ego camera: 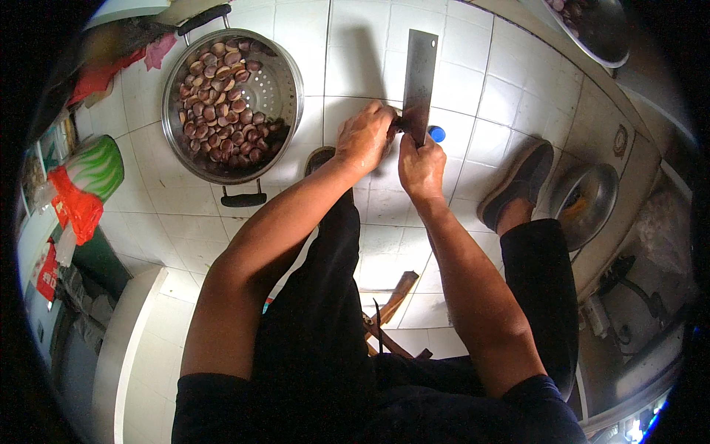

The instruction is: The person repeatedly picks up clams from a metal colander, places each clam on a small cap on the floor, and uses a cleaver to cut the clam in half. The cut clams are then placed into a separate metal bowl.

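Note:
My right hand grips a cleaver at its lower end. Its broad steel blade points away from me, with a small hole near the far corner. My left hand is closed just left of the blade, fingers around a small dark thing that touches or nearly touches the steel. The fingers mostly hide that thing, so I cannot tell what it is. Left of my hands, a steel steamer pot with a perforated bottom holds many brown chestnuts, several showing pale patches. A blue cap lies beside the cleaver.
White floor tiles lie under everything. A metal bowl with something yellow inside stands beyond my right shoe. Another metal vessel is at the upper right. A green-and-white bag and a red plastic bag are at left.

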Tool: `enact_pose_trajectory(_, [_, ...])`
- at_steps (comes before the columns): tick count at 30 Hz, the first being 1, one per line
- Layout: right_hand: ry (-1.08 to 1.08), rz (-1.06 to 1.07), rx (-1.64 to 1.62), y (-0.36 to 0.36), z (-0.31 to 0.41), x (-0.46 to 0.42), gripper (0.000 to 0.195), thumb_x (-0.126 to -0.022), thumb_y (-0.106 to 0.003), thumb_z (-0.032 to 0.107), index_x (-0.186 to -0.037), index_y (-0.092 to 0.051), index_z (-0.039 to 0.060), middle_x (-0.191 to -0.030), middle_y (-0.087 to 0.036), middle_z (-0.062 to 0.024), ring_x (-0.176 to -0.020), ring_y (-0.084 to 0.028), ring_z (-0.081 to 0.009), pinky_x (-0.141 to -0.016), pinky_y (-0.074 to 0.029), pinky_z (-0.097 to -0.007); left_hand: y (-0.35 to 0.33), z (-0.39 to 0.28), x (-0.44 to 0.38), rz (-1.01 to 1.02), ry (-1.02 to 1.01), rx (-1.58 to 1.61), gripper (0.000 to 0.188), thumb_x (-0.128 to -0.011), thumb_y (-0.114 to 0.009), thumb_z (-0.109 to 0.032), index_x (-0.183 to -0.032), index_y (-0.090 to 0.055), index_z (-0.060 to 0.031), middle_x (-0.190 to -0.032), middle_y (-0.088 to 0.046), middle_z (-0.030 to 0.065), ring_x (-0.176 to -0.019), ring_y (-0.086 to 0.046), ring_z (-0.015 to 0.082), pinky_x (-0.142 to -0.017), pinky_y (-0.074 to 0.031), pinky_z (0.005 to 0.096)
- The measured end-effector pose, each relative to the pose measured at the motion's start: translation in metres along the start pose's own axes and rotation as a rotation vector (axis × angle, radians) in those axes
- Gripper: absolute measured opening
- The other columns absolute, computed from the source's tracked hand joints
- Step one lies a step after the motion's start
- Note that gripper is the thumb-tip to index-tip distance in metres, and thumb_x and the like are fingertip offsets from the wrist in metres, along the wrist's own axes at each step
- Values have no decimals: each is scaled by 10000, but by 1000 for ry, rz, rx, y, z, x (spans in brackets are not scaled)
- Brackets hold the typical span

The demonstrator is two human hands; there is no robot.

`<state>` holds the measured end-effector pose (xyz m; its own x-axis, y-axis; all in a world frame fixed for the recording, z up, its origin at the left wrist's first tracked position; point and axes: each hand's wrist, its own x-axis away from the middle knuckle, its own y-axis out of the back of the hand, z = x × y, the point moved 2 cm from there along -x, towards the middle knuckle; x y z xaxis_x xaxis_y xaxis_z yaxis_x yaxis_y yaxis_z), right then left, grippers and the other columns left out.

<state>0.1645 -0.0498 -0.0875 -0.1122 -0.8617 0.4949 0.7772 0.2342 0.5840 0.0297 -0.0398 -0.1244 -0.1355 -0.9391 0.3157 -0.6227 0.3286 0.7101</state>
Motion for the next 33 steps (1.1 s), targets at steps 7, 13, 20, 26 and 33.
enact_pose_trajectory(7, [2,-52,58,-11,5,4,239,-976,-529,162,-954,-683,-20,-840,-685,-307,-806,-676,-503,-710,-539,-534,3,3,-2,-261,33,257,116,-946,-619,-139,-1023,-622,-52,-1012,-665,150,-958,-656,424,-815,-515,533])
enact_pose_trajectory(13, [139,-23,98,-15,1,4,267,-924,-631,257,-941,-681,-5,-862,-705,-281,-842,-689,-488,-713,-555,-531,22,-42,11,-23,206,603,489,-997,-626,-468,-1174,-576,-15,-1105,-673,202,-1040,-671,372,-902,-517,484])
enact_pose_trajectory(20, [33,63,118,-20,-13,3,275,-925,-638,281,-867,-624,13,-817,-703,-264,-807,-692,-477,-685,-552,-521,15,-52,15,47,225,355,554,-998,-613,-470,-1203,-502,33,-1141,-595,270,-1069,-610,455,-922,-492,527])
enact_pose_trajectory(26, [7,48,102,-24,-12,4,278,-956,-603,273,-874,-633,9,-805,-699,-266,-792,-696,-471,-671,-547,-527,12,-49,14,40,169,335,510,-1017,-580,-420,-1199,-491,47,-1134,-584,280,-1067,-596,466,-937,-479,525])
enact_pose_trajectory(33, [-31,18,5,-24,-12,10,266,-972,-596,294,-1014,-692,49,-879,-722,-251,-852,-710,-452,-700,-557,-503,9,-47,18,71,123,313,480,-1013,-593,-370,-1195,-488,61,-1169,-561,293,-1085,-573,471,-951,-466,537])
